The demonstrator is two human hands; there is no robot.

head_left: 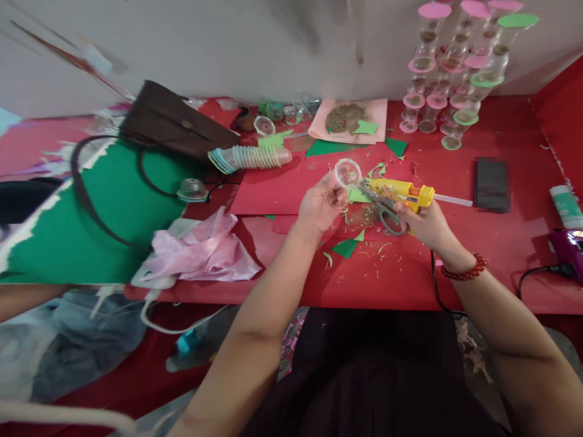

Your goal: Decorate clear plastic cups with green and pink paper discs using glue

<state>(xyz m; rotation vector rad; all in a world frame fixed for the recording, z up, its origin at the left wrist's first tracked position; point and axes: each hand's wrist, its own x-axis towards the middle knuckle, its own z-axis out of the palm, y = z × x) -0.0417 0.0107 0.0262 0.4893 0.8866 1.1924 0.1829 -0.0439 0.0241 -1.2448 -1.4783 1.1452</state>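
Observation:
My left hand [324, 203] pinches a small clear plastic cup [348, 174], its round rim facing up toward me. Wrapped round the handle of a yellow hot glue gun [396, 187] is my right hand [426, 221], with a red bead bracelet on that wrist. The gun's nozzle points left, near the cup; whether they touch I cannot tell. A clear glue stick [453, 199] juts from the gun's back end. Grey-handled scissors [390, 218] show just below the gun, partly hidden by it and by my fingers. Green paper scraps and shavings lie beneath.
A row of nested cups [250, 158] lies behind my left hand. Stacked cup towers [455, 73] stand at the back right. Sand lies on pink paper [380, 112]. A brown bag [173, 124], pink plastic bag [204, 246], dark blurred rectangle [492, 185] and cables surround the workspace.

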